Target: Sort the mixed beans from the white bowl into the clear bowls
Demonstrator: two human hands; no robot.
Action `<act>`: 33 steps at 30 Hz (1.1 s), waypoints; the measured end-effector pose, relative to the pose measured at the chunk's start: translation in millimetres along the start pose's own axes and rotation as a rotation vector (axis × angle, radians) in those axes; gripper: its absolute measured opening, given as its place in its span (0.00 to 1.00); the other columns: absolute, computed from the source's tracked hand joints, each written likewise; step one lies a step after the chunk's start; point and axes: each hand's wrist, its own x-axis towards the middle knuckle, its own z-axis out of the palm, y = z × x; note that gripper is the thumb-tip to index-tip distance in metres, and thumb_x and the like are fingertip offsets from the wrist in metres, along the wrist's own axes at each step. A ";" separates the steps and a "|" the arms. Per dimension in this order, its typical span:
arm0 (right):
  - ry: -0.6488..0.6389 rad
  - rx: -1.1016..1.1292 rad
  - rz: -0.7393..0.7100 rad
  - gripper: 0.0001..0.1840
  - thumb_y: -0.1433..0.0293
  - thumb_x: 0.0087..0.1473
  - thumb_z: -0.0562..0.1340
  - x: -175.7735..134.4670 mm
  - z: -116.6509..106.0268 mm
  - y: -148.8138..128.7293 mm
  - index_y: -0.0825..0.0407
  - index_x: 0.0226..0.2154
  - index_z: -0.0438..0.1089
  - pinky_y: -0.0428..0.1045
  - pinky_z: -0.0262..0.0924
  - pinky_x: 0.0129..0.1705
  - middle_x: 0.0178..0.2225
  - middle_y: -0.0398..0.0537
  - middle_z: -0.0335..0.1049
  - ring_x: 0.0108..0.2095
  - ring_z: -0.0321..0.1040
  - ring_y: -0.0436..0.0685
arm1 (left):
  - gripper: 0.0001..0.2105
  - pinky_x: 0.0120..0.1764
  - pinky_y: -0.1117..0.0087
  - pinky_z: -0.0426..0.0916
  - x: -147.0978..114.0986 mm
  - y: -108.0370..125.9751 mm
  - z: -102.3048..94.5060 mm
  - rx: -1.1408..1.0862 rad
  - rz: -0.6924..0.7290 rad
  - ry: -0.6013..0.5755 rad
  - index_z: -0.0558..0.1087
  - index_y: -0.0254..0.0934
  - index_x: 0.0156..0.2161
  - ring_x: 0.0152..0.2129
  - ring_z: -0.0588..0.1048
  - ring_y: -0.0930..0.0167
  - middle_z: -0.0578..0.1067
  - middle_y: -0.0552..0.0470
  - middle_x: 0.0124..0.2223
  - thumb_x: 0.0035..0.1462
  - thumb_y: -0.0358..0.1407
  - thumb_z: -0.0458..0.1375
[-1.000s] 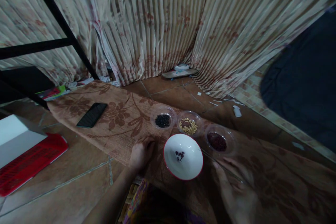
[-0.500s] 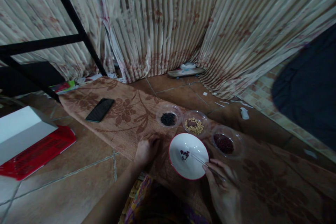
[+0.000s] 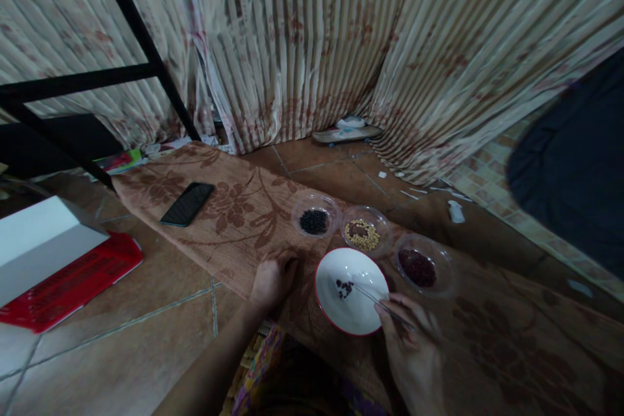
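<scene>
My right hand [image 3: 409,331] is closed on thin metal tweezers [image 3: 373,296]. Their tips reach into a white bowl [image 3: 363,318] with a red rim, at the edge of a small cluster of dark red beans [image 3: 344,288]. Whether a bean is between the tips is too small to tell. My left hand [image 3: 273,277] rests on the cloth left of the bowl, fingers curled in and seemingly holding nothing. Behind the bowl stand three clear plastic dishes: one with black beans [image 3: 312,222], one with yellow soybeans [image 3: 363,235], one with dark red beans [image 3: 416,268].
A brown flowered cloth [image 3: 248,227] covers the long, narrow surface. On its left part lies a black phone [image 3: 188,204]. A red and white box [image 3: 63,266] sits on the tiled floor at left, near a black metal frame [image 3: 160,71]. Striped curtains [image 3: 302,45] hang behind.
The tweezers' tips have shifted slightly within the bowl, close by the red beans. My left hand stays in place, and the view has moved a little.
</scene>
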 end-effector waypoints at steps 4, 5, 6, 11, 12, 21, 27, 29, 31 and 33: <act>-0.008 -0.002 -0.001 0.13 0.58 0.58 0.61 -1.3 -0.6 -0.2 0.47 0.34 0.78 0.54 0.60 0.44 0.39 0.48 0.75 0.41 0.68 0.57 | 0.06 0.41 0.68 0.68 0.1 0.3 -0.7 -0.010 0.004 -0.006 0.73 0.40 0.38 0.36 0.76 0.69 0.78 0.52 0.38 0.63 0.32 0.53; -0.011 -0.001 0.001 0.13 0.58 0.58 0.62 -1.5 -0.7 -0.2 0.47 0.34 0.78 0.54 0.60 0.44 0.40 0.48 0.75 0.41 0.68 0.58 | 0.06 0.41 0.68 0.68 0.2 0.1 -0.7 -0.009 0.001 -0.005 0.73 0.40 0.38 0.36 0.76 0.69 0.78 0.52 0.37 0.62 0.32 0.53; -0.014 -0.002 0.004 0.13 0.58 0.58 0.62 -1.5 -0.8 -0.2 0.47 0.34 0.78 0.54 0.60 0.44 0.40 0.48 0.75 0.41 0.68 0.58 | 0.06 0.41 0.68 0.68 0.2 0.0 -0.6 -0.009 -0.002 -0.004 0.73 0.40 0.38 0.36 0.76 0.69 0.78 0.52 0.37 0.62 0.32 0.53; -0.024 -0.011 0.014 0.14 0.57 0.58 0.61 0.0 -0.9 -0.5 0.47 0.33 0.78 0.55 0.59 0.44 0.39 0.48 0.75 0.40 0.68 0.58 | 0.06 0.42 0.68 0.69 0.3 0.1 -0.8 -0.012 -0.002 0.012 0.74 0.41 0.38 0.36 0.76 0.69 0.78 0.52 0.38 0.62 0.32 0.54; -0.027 -0.009 0.017 0.14 0.57 0.58 0.61 0.4 -0.9 -0.4 0.47 0.33 0.78 0.55 0.59 0.44 0.39 0.48 0.75 0.40 0.68 0.58 | 0.06 0.42 0.68 0.69 0.3 0.3 -1.0 -0.012 -0.004 0.013 0.74 0.41 0.38 0.36 0.76 0.69 0.78 0.52 0.38 0.62 0.31 0.54; -0.013 0.029 0.038 0.14 0.56 0.57 0.61 0.1 -0.4 -0.5 0.47 0.33 0.77 0.54 0.59 0.44 0.38 0.48 0.75 0.40 0.68 0.58 | 0.06 0.43 0.67 0.68 0.4 0.8 -1.3 0.007 -0.013 0.012 0.74 0.41 0.38 0.36 0.76 0.69 0.78 0.52 0.38 0.62 0.31 0.54; 0.102 -0.018 0.053 0.15 0.55 0.57 0.62 21.2 -28.0 -3.8 0.49 0.32 0.77 0.56 0.59 0.45 0.38 0.50 0.75 0.41 0.68 0.60 | 0.07 0.42 0.68 0.68 1.2 0.6 -2.9 0.039 0.001 0.017 0.75 0.41 0.38 0.35 0.76 0.68 0.79 0.52 0.36 0.61 0.32 0.54; 0.203 -0.070 0.069 0.16 0.55 0.56 0.62 34.6 -41.3 2.2 0.50 0.33 0.77 0.57 0.59 0.47 0.38 0.51 0.74 0.41 0.68 0.61 | 0.07 0.41 0.68 0.68 1.6 0.4 -2.8 0.029 0.006 0.019 0.75 0.41 0.38 0.35 0.76 0.68 0.79 0.52 0.37 0.61 0.31 0.54; 0.293 -0.113 0.059 0.16 0.56 0.56 0.62 46.6 -52.5 12.7 0.51 0.32 0.76 0.57 0.60 0.47 0.37 0.52 0.74 0.40 0.69 0.61 | 0.07 0.40 0.68 0.68 2.0 0.1 -2.4 0.019 0.004 0.023 0.75 0.41 0.37 0.35 0.76 0.68 0.79 0.52 0.37 0.61 0.31 0.54; 0.338 -0.165 0.036 0.17 0.55 0.57 0.61 54.0 -59.8 24.5 0.52 0.30 0.76 0.57 0.61 0.44 0.36 0.53 0.74 0.38 0.69 0.62 | 0.07 0.40 0.67 0.68 2.3 -0.3 -1.8 0.014 -0.001 0.030 0.75 0.41 0.37 0.35 0.76 0.68 0.79 0.52 0.37 0.61 0.31 0.54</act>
